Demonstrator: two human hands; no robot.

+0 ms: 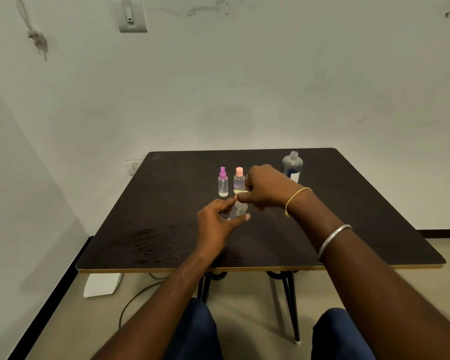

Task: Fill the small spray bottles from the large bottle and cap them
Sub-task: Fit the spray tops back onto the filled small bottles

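Fingers of your left hand wrap a small clear bottle standing on the dark table, mid-table. Behind it stand a purple-topped spray bottle and a pink-capped bottle. Your right hand pinches down over the clear bottle's top. Farthest right, the large bottle stands uncapped.

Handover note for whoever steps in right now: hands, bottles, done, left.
Left hand steadies a small clear bottle on the table. Right hand is pinched at its top; whether a cap is going on is hidden.
Purple-topped bottle and pink-capped bottle stand behind, capped, with liquid inside.
Large bottle stands uncapped, far right.
Left: finish capping the held bottle.
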